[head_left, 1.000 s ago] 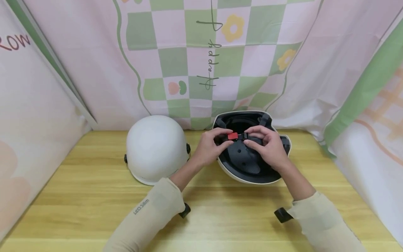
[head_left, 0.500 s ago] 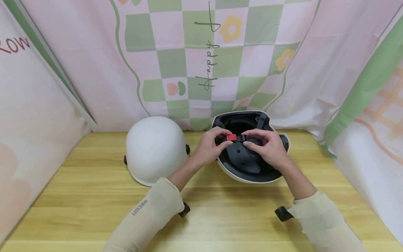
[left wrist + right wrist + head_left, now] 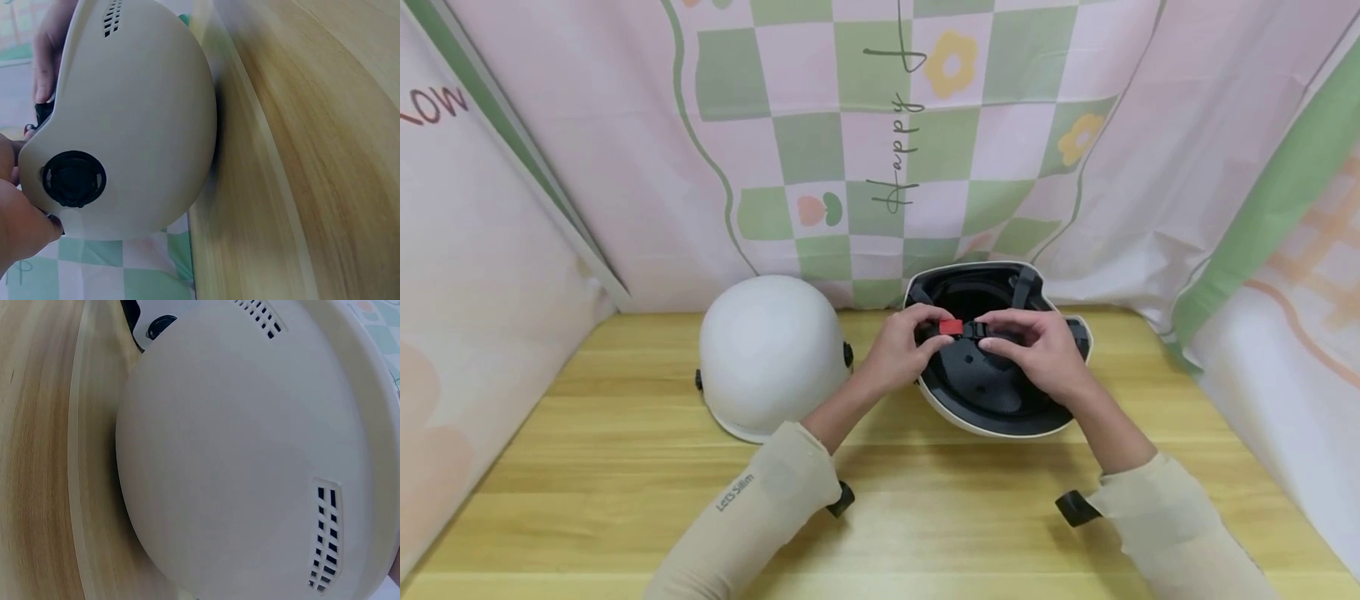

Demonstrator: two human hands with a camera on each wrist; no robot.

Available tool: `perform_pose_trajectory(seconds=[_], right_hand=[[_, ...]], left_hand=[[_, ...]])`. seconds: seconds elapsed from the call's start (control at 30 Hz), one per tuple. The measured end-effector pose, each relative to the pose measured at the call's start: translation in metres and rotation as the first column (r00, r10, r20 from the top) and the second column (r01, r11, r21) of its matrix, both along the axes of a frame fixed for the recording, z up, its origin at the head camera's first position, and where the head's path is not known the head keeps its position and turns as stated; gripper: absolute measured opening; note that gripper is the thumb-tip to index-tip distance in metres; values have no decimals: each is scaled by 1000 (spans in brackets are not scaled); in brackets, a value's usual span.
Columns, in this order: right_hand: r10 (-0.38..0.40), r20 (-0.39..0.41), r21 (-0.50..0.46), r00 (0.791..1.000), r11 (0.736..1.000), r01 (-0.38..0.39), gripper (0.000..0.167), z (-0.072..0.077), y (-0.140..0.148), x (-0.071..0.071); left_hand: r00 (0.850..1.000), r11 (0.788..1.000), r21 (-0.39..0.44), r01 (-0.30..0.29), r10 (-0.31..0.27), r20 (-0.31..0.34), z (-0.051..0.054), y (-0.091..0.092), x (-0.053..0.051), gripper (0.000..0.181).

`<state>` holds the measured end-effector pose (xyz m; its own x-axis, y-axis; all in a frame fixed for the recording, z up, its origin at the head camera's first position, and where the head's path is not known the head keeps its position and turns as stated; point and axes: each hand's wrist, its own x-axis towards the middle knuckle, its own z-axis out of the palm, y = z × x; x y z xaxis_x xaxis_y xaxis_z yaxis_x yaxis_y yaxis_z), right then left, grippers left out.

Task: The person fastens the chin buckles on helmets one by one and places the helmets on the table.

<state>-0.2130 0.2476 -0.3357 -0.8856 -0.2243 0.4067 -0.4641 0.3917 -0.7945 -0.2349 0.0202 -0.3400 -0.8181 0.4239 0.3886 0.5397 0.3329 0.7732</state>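
Observation:
An upturned white helmet (image 3: 1000, 427) lies on the table with its black lining (image 3: 973, 383) facing up. Across its opening runs a chin strap with a red and black buckle. My left hand (image 3: 904, 350) pinches the red part of the buckle (image 3: 951, 327) between thumb and fingers. From the other side my right hand (image 3: 1043, 354) pinches the black part (image 3: 977, 330). The two parts meet in a line; whether they are latched cannot be told. In the left wrist view the helmet's shell (image 3: 144, 119) with a round black knob (image 3: 75, 179) hides most of the hands.
A second white helmet (image 3: 771, 354) stands dome up on the wooden table (image 3: 925, 525), left of the upturned one. Behind both hangs a checked curtain (image 3: 880, 150) that reaches the table's back edge. White cloth hangs at the left and right sides.
Both hands keep their pinch on the buckle. It has shifted very slightly to the left since a second ago. The helmets stay in place.

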Motion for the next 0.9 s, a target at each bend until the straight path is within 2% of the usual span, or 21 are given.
perform_pose_trajectory(seconds=[0.4, 0.9], right_hand=[[-33, 29, -25, 999, 999, 34, 24, -2, 1, -1], [-11, 52, -68, 999, 998, 14, 25, -5, 2, -3]], left_hand=[[999, 1000, 19, 5, -4, -32, -2, 3, 0, 26], [1000, 1000, 23, 15, -15, -10, -2, 3, -1, 24]])
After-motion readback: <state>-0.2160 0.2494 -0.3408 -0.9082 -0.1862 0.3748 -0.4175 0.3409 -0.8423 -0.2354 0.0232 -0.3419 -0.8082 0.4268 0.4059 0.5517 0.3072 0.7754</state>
